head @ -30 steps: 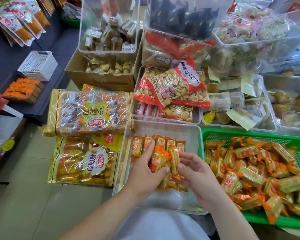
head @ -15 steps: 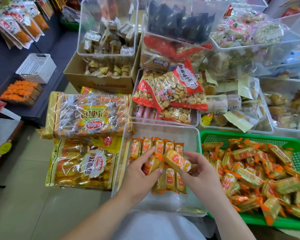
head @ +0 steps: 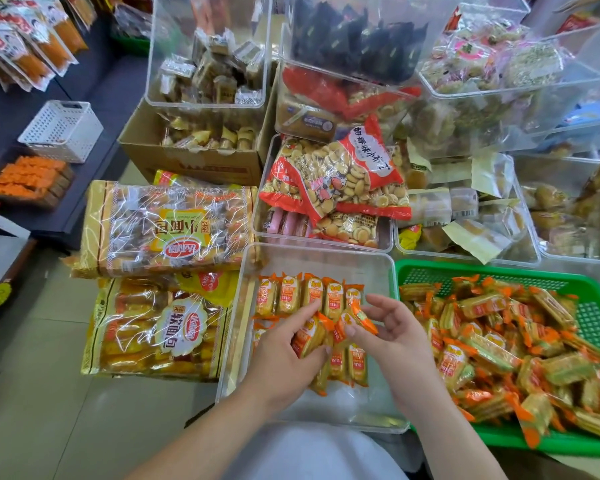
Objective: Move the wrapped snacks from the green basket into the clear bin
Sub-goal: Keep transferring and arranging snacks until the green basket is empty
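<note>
Both hands work inside the clear bin [head: 312,258]. The left hand [head: 284,355] curls its fingers [head: 310,311] around one wrapped snack [head: 309,336], thumb pressing its lower edge. The right hand [head: 388,337] pinches a second snack [head: 355,318] with thumb and forefinger, the other fingers spread loosely. Five snacks [head: 312,294] stand in the bin's back row; the front row is partly hidden. The green basket [head: 499,270], just right of the bin, holds a heap too jumbled to count.
</note>
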